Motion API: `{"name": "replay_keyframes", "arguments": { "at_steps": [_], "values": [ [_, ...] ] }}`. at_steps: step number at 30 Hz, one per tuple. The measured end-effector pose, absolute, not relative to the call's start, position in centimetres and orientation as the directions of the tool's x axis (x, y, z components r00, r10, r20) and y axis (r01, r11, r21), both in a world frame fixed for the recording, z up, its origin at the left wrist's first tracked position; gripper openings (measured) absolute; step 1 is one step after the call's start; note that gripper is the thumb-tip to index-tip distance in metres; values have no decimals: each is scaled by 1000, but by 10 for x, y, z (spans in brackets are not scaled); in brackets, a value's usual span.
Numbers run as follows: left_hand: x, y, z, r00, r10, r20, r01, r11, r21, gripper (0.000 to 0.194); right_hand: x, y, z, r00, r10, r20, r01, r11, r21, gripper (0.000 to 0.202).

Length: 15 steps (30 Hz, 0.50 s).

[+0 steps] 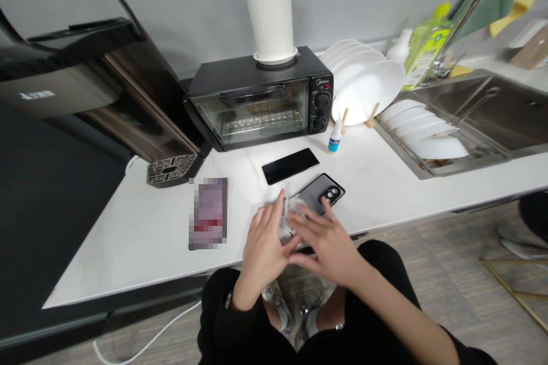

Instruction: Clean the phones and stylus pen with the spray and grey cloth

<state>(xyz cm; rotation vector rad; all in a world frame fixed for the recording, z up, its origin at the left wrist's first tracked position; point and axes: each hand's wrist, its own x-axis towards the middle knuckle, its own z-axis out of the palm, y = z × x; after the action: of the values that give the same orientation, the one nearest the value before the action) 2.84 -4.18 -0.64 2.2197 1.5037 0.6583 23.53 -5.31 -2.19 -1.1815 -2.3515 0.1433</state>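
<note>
A phone case (314, 189) with a dark rim, a clear greyish back and a camera cutout lies at the counter's front edge. On its near-left part is a crumpled whitish cloth or tissue (295, 203). My right hand (327, 242) reaches over the case with its fingers stretched and spread, their tips at the cloth. To the left, my left hand (265, 234) rests beside the case, fingers extended and thumb towards the right hand. A black phone (290, 166) lies just behind. Behind the case stands a small white bottle with a blue label (334, 138).
A pixelated purple flat item (209, 214) lies on the white counter (128, 245) at left. Behind stand a dark drink machine (141, 85) and a toaster oven (257, 111) carrying a chopstick holder (272, 20). White plates (370, 88) and a sink (492, 108) are at right.
</note>
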Motion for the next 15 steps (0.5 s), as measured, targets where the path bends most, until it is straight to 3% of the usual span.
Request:
{"name": "replay_keyframes", "arguments": {
  "at_steps": [3, 7, 10, 12, 15],
  "values": [
    [27, -42, -7, 324, 931, 166, 747, -359, 559, 97, 229, -53, -20, -513, 774, 371, 702, 627, -337, 58],
    [30, -42, -5, 322, 931, 172, 752, -362, 551, 100, 245, -40, -16, -239, 882, 406, 889, 366, -273, 57],
    [31, -41, -5, 320, 933, 165, 762, -357, 540, 98, 241, -40, -16, -455, 800, 391, 779, 570, -261, 75],
    [31, -41, -5, 313, 936, 161, 769, -349, 535, 97, 237, -42, -17, -554, 747, 369, 707, 655, -266, 75],
    [31, -41, -7, 304, 938, 165, 772, -344, 534, 102, 234, -41, -18, -338, 858, 387, 860, 449, -243, 68]
  ]
}}
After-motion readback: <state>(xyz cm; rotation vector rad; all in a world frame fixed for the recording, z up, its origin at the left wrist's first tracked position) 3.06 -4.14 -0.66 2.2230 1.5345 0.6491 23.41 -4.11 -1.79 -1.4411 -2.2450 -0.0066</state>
